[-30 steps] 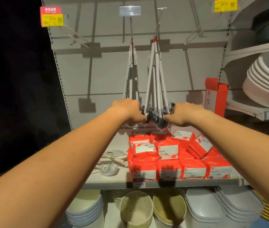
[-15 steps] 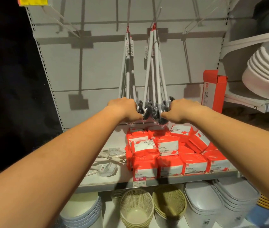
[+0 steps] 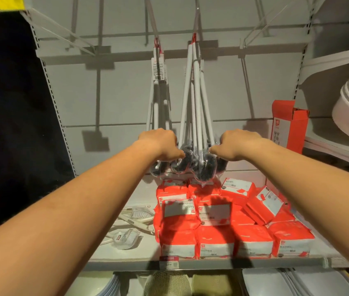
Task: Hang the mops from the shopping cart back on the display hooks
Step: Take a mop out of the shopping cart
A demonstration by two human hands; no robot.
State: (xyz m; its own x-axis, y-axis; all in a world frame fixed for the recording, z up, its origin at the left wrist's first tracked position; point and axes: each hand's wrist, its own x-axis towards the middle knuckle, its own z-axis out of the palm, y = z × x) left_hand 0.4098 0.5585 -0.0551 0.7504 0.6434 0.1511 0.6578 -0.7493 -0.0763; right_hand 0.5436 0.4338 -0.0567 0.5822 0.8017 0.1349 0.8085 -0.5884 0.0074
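shelf (image 3: 126, 254) with red packs (image 3: 214, 221), brushes (image 3: 130, 227)

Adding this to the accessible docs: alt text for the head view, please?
Both hands, left hand and right hand, grip the dark heads of white-handled mops hanging from display hooks, above a shelf stacked with red packages.
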